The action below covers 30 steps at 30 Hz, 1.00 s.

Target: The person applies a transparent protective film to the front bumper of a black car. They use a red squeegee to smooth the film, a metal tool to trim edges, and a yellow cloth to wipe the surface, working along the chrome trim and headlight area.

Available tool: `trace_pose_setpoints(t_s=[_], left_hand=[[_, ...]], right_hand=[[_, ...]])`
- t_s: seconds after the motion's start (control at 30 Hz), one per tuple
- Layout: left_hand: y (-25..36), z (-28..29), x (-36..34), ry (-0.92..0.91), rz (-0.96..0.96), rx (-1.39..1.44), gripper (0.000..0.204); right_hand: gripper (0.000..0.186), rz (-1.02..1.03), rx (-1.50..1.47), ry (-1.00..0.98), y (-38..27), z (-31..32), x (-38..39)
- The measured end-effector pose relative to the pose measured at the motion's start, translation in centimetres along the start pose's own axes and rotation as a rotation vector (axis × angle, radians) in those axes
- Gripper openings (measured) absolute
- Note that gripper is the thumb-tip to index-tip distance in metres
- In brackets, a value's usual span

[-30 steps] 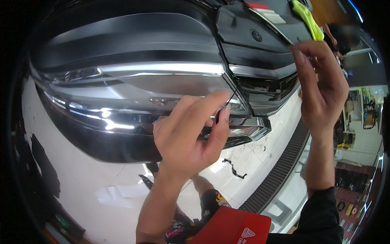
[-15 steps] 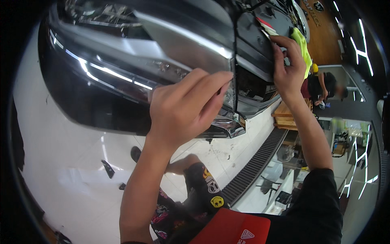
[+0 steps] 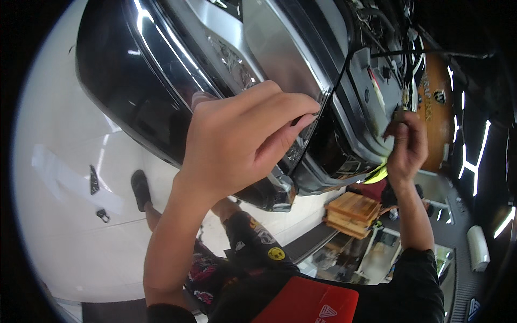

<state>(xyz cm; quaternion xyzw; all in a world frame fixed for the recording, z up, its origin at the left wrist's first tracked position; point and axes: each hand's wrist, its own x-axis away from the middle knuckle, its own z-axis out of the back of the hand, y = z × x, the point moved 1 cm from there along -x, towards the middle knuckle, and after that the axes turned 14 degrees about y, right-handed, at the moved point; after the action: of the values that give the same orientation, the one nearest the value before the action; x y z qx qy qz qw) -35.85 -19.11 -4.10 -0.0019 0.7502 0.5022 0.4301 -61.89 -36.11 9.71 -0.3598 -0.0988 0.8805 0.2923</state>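
My left hand (image 3: 237, 134) is closed in a pinch at the edge of a silvery-grey car panel (image 3: 285, 54), beside a dark seam. What its fingertips hold, if anything, is too small to make out. Below and to the left of that panel runs the glossy black car body (image 3: 118, 81), with a clear lamp (image 3: 231, 59) between them. Farther right, my right hand (image 3: 407, 148) is closed too, fingers curled by the far edge of a grey inner panel (image 3: 371, 97). Its fingertips are partly hidden, and I cannot tell what they grip.
A thin dark rod (image 3: 431, 53) crosses at the upper right. Bright yellow cloth (image 3: 378, 173) hangs below the grey panel. Wooden crates (image 3: 353, 212) stand beyond the car. Small dark pieces (image 3: 94, 180) lie on the pale floor (image 3: 64, 226), near my shoe (image 3: 141, 189).
My view has turned and shifted. My right hand has moved away from the dark panel edge, farther right and lower in view. My left hand keeps its pinch near the panel seam.
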Motion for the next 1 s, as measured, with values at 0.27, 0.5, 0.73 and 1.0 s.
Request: trace_pose_setpoints(t_s=[0.27,0.5,0.73,1.0], left_hand=[[-0.3,-1.2,0.9,0.141,-0.063,0.013,0.017],[0.1,1.0,1.1,0.181,-0.036,-0.125,0.017],[0.2,-0.5,1.1,0.185,-0.056,-0.082,0.02],[0.0,-0.4,1.5,0.209,-0.053,-0.093,0.024]], right_hand=[[0.036,0.616,0.288,-0.823,-10.2,-0.7,-14.2],[0.05,1.111,0.464,-1.208,-17.6,-7.3,-18.2],[0.041,1.441,0.429,-1.282,-17.0,-8.0,-19.7],[0.03,1.605,0.351,-1.244,-17.7,-9.4,-19.9]])
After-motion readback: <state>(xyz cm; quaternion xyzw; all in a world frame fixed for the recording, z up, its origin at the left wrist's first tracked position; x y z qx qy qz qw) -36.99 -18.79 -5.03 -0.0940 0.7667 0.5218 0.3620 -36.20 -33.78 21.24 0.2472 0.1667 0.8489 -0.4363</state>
